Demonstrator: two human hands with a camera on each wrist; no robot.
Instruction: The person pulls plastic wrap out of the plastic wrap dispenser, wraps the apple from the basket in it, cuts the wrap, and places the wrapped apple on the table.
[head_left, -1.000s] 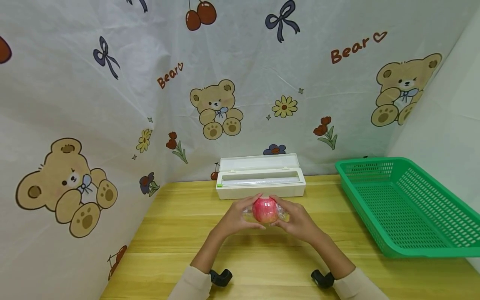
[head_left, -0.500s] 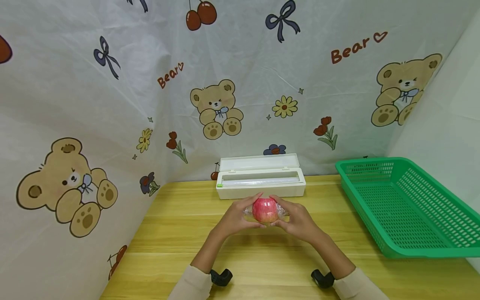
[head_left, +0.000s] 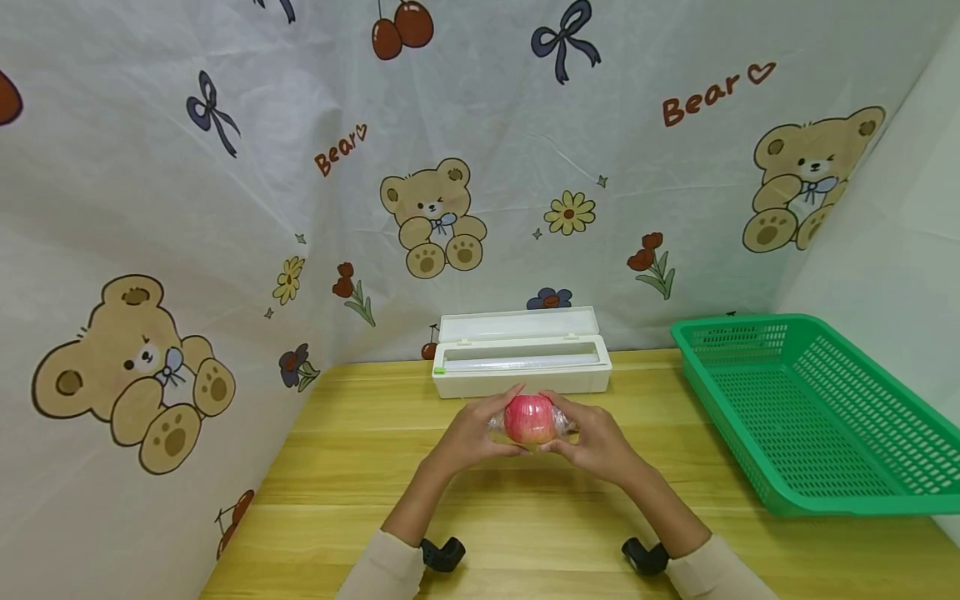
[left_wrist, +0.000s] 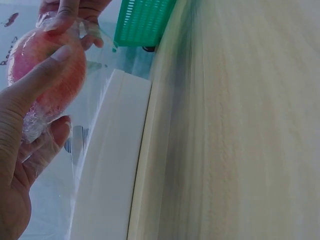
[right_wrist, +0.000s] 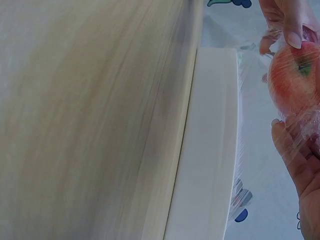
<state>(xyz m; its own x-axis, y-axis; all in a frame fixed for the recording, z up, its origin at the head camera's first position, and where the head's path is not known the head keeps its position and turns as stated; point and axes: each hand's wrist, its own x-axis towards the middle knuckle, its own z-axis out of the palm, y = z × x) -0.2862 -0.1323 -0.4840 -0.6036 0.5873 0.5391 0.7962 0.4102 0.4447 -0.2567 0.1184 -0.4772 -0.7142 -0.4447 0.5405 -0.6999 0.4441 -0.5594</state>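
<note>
A red apple (head_left: 530,419) in crinkled clear cling film (head_left: 564,423) is held up over the wooden table, in front of a white cling film box. My left hand (head_left: 480,429) grips its left side, the thumb below and the fingers above in the head view. From the right, my right hand (head_left: 592,429) grips it the same way. Bunched film sticks out at both sides of the apple, between the thumbs and fingers. In the left wrist view, my left thumb lies across the wrapped apple (left_wrist: 67,82). The right wrist view shows the stem hollow of the apple (right_wrist: 290,80) through the film.
The white cling film box (head_left: 521,384) stands at the back of the table (head_left: 375,467), lid up, with a film roll (head_left: 521,363) inside. To the right is a green plastic basket (head_left: 862,505). A cloth printed with bears hangs behind and at the left.
</note>
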